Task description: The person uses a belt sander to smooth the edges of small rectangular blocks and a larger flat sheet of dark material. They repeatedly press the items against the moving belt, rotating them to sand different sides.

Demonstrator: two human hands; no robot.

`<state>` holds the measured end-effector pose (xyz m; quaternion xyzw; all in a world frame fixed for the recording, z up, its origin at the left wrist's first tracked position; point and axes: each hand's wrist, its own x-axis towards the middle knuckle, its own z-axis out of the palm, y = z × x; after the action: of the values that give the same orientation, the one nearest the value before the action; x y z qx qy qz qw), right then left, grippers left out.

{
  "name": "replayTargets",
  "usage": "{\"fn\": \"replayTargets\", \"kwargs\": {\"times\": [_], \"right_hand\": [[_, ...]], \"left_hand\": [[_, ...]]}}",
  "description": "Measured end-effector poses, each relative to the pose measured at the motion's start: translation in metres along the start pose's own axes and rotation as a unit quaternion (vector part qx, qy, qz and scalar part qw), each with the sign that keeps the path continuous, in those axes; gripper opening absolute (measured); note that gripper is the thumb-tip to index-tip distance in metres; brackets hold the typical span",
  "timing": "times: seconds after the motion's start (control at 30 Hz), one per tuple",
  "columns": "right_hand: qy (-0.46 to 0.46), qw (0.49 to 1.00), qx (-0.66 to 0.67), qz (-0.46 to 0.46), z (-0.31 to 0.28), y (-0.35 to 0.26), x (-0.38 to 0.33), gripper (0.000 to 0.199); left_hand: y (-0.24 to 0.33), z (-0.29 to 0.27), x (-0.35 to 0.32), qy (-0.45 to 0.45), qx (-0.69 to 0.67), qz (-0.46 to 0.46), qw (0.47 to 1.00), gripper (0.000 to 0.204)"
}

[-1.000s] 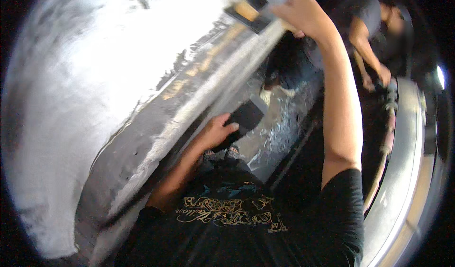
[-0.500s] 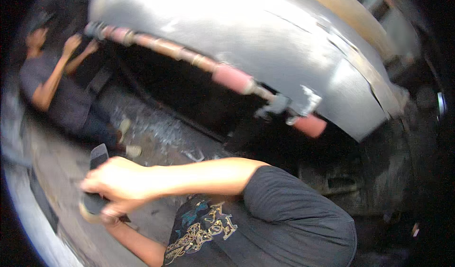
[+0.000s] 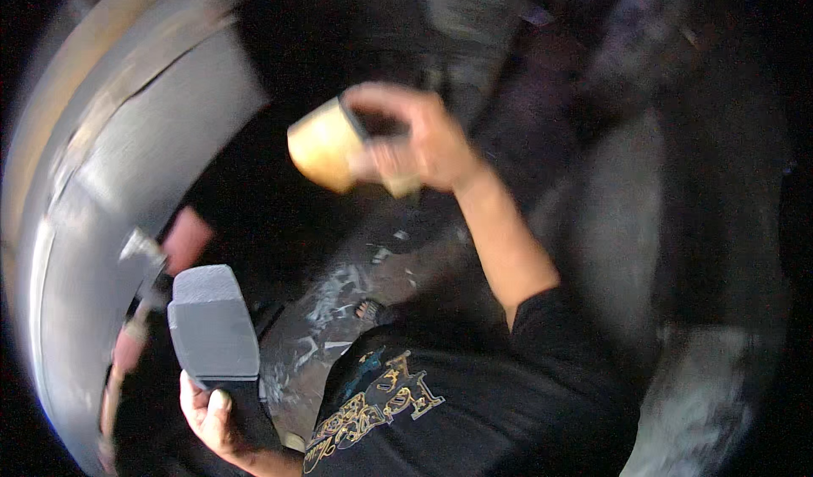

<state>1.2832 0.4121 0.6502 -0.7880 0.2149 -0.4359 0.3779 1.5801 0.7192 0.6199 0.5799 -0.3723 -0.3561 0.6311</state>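
Note:
My left hand (image 3: 212, 422), low at the left, grips the lower end of a flat grey slab (image 3: 215, 329) with its thumb across the front. The slab has rounded sides, a paler band at the top and a dark lower end. My right hand (image 3: 428, 143) is raised above the middle, smeared by motion. Its curled fingers hold a yellow-faced pad (image 3: 324, 148) with a dark edge. A small pale yellow piece (image 3: 404, 182) shows under those fingers; whether it belongs to the pad, I cannot tell.
A grey, curved body panel (image 3: 169, 121) stands at the left. Beside its lower edge are a pink roll-like piece (image 3: 186, 240) and a pole with pink wrapping (image 3: 129, 346). White scraps (image 3: 326, 299) litter the dark floor, near a foot (image 3: 368, 310).
My view has swung right; the panel now lies at the left and the other person is out of sight. My hands, close together before, are apart, with the right raised.

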Motion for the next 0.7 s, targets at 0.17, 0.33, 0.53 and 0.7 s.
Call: {"fn": "replayTargets", "kwargs": {"times": [0.17, 0.33, 0.53, 0.7], "right_hand": [[0.156, 0.856, -0.439, 0.225, -0.216, 0.017, -0.024, 0.078], [0.259, 0.67, -0.55, 0.426, -0.408, -0.019, -0.144, 0.067], [0.225, 0.387, -0.731, 0.515, -0.456, -0.063, -0.28, 0.059], [0.273, 0.4, -0.633, 0.604, -0.449, -0.068, -0.316, 0.056]], "left_hand": [[-0.05, 0.102, 0.066, -0.192, 0.078, -0.03, 0.978, 0.024], [-0.062, 0.212, 0.077, -0.378, 0.0, -0.11, 0.919, 0.027], [-0.066, 0.351, 0.072, -0.562, -0.016, -0.167, 0.81, 0.04], [-0.069, 0.494, 0.029, -0.623, -0.078, -0.183, 0.757, 0.02]]}}
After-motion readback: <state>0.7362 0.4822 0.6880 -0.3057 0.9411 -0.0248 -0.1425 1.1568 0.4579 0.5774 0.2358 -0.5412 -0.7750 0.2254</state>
